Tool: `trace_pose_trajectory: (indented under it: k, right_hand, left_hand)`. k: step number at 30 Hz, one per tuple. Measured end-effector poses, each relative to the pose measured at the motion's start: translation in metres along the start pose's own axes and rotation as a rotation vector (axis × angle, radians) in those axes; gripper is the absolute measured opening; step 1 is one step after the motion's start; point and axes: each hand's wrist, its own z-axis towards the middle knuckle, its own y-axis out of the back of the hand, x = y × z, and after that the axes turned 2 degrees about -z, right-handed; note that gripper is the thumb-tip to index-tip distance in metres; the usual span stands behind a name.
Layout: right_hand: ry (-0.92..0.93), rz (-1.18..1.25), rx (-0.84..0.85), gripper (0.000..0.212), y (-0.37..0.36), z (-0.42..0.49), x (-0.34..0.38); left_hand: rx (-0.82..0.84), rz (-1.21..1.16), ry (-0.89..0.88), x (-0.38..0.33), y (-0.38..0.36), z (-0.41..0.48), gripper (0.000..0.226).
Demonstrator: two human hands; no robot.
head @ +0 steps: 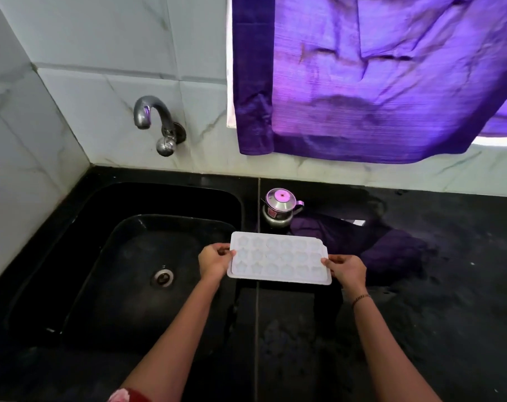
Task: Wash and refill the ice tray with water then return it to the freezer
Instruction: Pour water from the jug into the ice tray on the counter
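A white ice tray (279,258) with several flower-shaped cells is held level over the black counter, just right of the sink. My left hand (214,261) grips its left short edge and my right hand (348,269) grips its right short edge. The black sink (107,256) lies to the left, with a round metal drain (162,277) in its floor. A chrome tap (153,120) sticks out of the tiled wall above the sink; no water runs from it. I cannot tell whether the cells hold water.
A small steel pot with a lid (279,208) stands on the counter right behind the tray. A purple curtain (377,76) hangs over the back right. The black counter (449,285) stretches right. Tiled walls close the left and back.
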Motion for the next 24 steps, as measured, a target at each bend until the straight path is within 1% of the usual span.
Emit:
trace_pose_trajectory:
  k: [5, 8, 11, 13, 15, 16, 18, 20, 21, 22, 24]
  right_hand:
    - [0.018, -0.050, -0.012, 0.030, 0.019, 0.013, -0.008]
    - [0.015, -0.042, 0.012, 0.030, 0.024, 0.020, -0.012]
    - [0.018, -0.036, 0.028, 0.031, 0.025, 0.024, -0.014]
    - [0.024, -0.040, 0.044, 0.031, 0.027, 0.024, -0.014]
    - [0.036, -0.064, 0.057, 0.030, 0.029, 0.019, -0.013]
    - [0.059, -0.096, 0.042, 0.032, 0.030, 0.017, -0.011]
    - [0.164, -0.170, -0.060, 0.036, 0.031, 0.011, -0.003]
    - [0.293, -0.164, -0.149, 0.036, 0.030, 0.013, 0.017]
    - [0.332, -0.111, -0.154, 0.035, 0.026, 0.017, 0.030]
    - [0.349, -0.034, -0.132, 0.035, 0.020, 0.023, 0.042]
    - [0.325, 0.137, -0.054, 0.034, 0.001, 0.039, 0.061]
  left_hand:
    - [0.029, 0.092, -0.055, -0.007, -0.021, -0.004, 0.022]
    - [0.033, 0.113, -0.062, -0.008, -0.028, -0.005, 0.023]
    - [0.028, 0.105, -0.057, -0.006, -0.032, -0.003, 0.024]
    - [0.031, 0.057, -0.028, -0.002, -0.033, -0.001, 0.025]
    - [0.039, 0.034, -0.008, 0.002, -0.032, 0.000, 0.030]
    - [0.031, 0.046, -0.010, 0.003, -0.033, 0.000, 0.034]
    - [-0.028, 0.047, -0.032, -0.001, -0.033, -0.001, 0.046]
    - [-0.098, -0.055, -0.050, -0.016, -0.038, 0.003, 0.054]
    - [-0.112, -0.129, -0.054, -0.026, -0.042, 0.007, 0.054]
    - [-0.108, -0.206, -0.056, -0.038, -0.047, 0.010, 0.053]
    - [-0.071, -0.346, -0.046, -0.062, -0.062, 0.017, 0.052]
